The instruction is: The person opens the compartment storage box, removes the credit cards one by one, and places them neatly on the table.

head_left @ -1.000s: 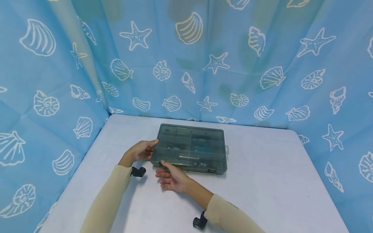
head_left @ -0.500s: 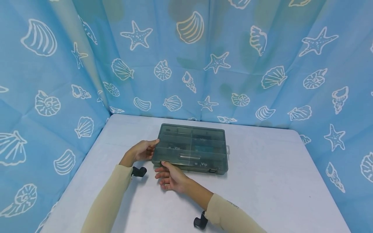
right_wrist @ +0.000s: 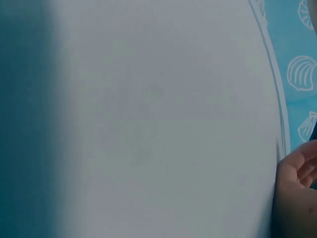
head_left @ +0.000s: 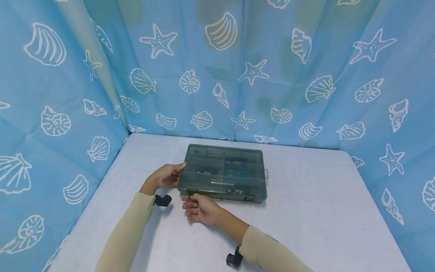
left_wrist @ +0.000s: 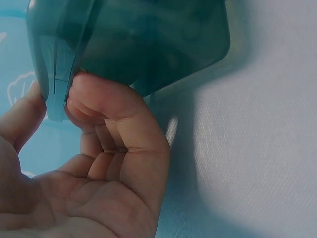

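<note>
A dark translucent compartment box (head_left: 219, 166) lies closed on the white table, with "Vip" printed on several things seen through its lid. My left hand (head_left: 164, 176) grips its left end. The left wrist view shows the thumb on one side of the lid rim and curled fingers on the other side of the box (left_wrist: 158, 44). At the front left latch (head_left: 193, 191) is my right hand (head_left: 204, 209), thumb tip touching it and the other fingers loosely bent below. The right wrist view catches only part of a hand (right_wrist: 297, 181) at its edge, not the latch.
A second latch (head_left: 249, 199) sits at the front right of the box, and a clear loop (head_left: 266, 174) sticks out from its right end. Behind the white table (head_left: 306, 211) hangs a blue curtain (head_left: 238, 94) with shells and starfish.
My right thumb has slid down from the lid's front edge to the latch, which now shows above it. The left hand keeps its hold and the box stays in place.
</note>
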The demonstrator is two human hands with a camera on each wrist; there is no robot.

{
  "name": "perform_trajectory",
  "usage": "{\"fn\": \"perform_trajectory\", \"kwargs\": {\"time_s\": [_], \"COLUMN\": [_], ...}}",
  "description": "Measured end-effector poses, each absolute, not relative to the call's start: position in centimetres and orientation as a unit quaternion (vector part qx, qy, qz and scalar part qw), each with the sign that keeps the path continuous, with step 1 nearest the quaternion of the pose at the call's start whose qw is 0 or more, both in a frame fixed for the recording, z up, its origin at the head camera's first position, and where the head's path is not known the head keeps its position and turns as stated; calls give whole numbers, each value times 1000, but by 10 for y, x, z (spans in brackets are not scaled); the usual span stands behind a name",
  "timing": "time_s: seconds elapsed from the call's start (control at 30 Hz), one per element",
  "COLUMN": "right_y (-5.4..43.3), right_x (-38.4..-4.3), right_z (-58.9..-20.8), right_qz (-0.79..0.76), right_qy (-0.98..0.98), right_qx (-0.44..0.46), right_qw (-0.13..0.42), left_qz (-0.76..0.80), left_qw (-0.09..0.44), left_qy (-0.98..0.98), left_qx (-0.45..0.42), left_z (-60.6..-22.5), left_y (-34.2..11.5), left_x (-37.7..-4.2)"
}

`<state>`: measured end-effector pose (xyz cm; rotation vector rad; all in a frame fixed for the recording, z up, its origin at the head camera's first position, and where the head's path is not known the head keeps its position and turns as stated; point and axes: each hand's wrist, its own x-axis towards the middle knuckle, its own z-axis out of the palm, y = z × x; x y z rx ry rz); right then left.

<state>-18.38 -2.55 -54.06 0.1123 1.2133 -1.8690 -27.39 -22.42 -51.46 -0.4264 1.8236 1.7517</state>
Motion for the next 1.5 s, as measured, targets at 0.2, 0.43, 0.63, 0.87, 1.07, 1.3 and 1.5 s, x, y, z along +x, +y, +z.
{"fn": "perform_trajectory", "kwargs": {"time_s": [0.2, 0.43, 0.63, 0.87, 1.07, 1.3, 1.5], "right_y": [-24, -25, -29, -32, -33, -17, 33], "right_x": [-186, -185, -182, -183, -185, -179, -174], "right_z": [-540, -536, -531, -529, -528, -524, -494], "right_qz": [-745, -737, -737, -740, -739, -725, -688], "right_qy": [473, 495, 512, 506, 511, 530, 583], "right_qx": [51, 61, 73, 89, 106, 74, -28], "right_qw": [467, 456, 436, 434, 426, 434, 431], "left_qz": [657, 656, 654, 647, 644, 645, 643], "left_qw": [282, 280, 276, 273, 272, 271, 269], "left_qy": [681, 682, 687, 696, 700, 698, 700], "left_qx": [-159, -159, -156, -150, -149, -151, -153], "left_z": [-514, -509, -508, -507, -507, -512, -514], "left_y": [-225, -224, -225, -225, -226, -223, -222], "left_x": [-272, -271, -274, -273, -273, -270, -268]}}
